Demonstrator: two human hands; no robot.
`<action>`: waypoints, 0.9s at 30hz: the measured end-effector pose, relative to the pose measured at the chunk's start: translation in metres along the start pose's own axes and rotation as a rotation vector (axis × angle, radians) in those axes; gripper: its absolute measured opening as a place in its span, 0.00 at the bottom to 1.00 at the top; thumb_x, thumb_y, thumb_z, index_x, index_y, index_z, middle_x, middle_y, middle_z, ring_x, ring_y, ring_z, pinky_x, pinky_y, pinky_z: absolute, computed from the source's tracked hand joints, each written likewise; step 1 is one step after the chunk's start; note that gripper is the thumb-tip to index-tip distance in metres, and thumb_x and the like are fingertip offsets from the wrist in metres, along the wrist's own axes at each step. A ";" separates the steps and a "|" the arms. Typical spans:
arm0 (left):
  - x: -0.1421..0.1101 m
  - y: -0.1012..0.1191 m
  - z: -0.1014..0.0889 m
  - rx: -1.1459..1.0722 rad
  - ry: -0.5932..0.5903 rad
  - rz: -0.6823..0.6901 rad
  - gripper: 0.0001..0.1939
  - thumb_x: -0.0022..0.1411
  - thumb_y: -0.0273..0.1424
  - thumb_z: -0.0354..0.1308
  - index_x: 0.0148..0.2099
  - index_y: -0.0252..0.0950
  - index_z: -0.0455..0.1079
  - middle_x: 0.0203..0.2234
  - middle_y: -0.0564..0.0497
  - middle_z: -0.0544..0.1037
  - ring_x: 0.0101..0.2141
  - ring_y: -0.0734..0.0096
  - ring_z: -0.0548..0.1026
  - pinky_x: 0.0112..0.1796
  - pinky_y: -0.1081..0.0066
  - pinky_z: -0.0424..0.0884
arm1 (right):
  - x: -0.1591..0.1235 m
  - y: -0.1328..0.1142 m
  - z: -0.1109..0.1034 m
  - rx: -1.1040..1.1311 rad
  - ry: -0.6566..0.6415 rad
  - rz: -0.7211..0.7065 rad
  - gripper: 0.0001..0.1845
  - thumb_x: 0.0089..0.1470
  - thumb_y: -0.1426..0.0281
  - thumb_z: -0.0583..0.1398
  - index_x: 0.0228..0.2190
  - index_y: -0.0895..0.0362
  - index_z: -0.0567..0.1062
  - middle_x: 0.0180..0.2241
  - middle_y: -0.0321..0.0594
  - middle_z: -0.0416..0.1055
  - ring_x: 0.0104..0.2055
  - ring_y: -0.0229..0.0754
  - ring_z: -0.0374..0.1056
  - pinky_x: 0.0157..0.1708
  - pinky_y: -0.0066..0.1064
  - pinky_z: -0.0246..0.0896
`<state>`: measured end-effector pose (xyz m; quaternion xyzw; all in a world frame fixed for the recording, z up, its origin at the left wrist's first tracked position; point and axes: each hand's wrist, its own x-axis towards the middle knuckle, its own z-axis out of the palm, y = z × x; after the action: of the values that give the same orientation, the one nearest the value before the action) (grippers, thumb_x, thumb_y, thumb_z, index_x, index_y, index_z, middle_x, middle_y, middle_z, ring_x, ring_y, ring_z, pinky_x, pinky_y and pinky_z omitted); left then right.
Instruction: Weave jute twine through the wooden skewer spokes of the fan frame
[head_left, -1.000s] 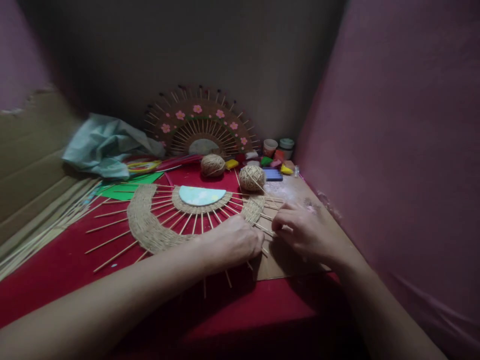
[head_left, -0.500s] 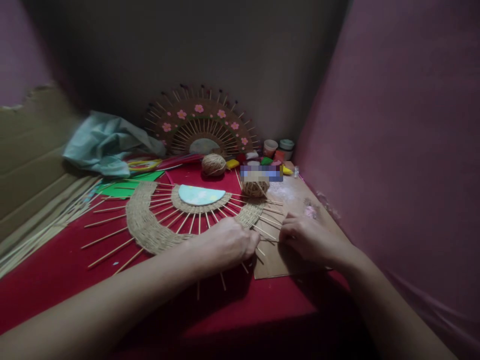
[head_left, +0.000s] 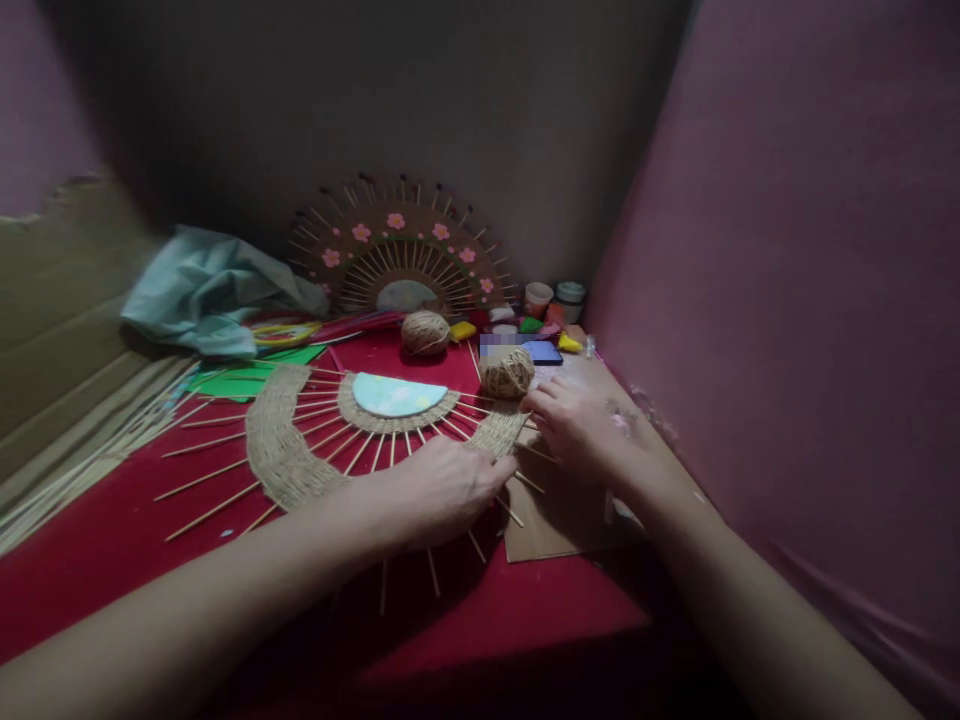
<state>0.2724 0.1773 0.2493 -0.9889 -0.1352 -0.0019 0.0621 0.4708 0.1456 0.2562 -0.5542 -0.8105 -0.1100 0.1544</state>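
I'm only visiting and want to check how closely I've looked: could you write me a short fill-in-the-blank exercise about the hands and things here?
1. The hand nearer the phone is the person's ____ one.
2. Beyond the woven front fan sit ____ twine balls.
3. The flowers on the back fan are ____.
4. The flat sheet by the front fan's far left end is ____.

Missing words: right; two; pink; green.

Your right hand [head_left: 574, 428]: moved farther and left, now by the woven band's [head_left: 498, 430] right end.
Right twine ball [head_left: 508, 375]: sits slightly nearer you than before.
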 end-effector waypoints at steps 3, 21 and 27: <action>0.009 -0.003 0.001 0.034 0.043 -0.074 0.19 0.60 0.23 0.46 0.54 0.37 0.62 0.35 0.46 0.73 0.23 0.71 0.69 0.22 0.72 0.57 | 0.005 0.003 0.008 -0.011 0.015 -0.009 0.09 0.47 0.81 0.55 0.29 0.58 0.71 0.32 0.43 0.68 0.34 0.42 0.60 0.33 0.31 0.54; 0.024 -0.007 0.043 0.117 0.263 0.024 0.15 0.65 0.25 0.42 0.45 0.27 0.69 0.40 0.42 0.71 0.44 0.60 0.66 0.46 0.62 0.62 | 0.092 0.031 0.019 0.741 -0.040 0.534 0.48 0.21 0.80 0.70 0.50 0.53 0.68 0.47 0.45 0.65 0.48 0.52 0.63 0.48 0.43 0.59; 0.022 -0.005 0.040 0.123 0.264 0.052 0.13 0.63 0.27 0.46 0.44 0.26 0.70 0.40 0.42 0.71 0.42 0.60 0.67 0.45 0.62 0.63 | 0.116 0.048 0.022 1.165 0.048 0.829 0.18 0.46 0.71 0.64 0.39 0.60 0.67 0.32 0.42 0.71 0.31 0.40 0.70 0.26 0.31 0.70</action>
<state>0.2922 0.1930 0.2107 -0.9775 -0.1000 -0.1220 0.1399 0.4736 0.2708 0.2790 -0.6414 -0.4567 0.3963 0.4722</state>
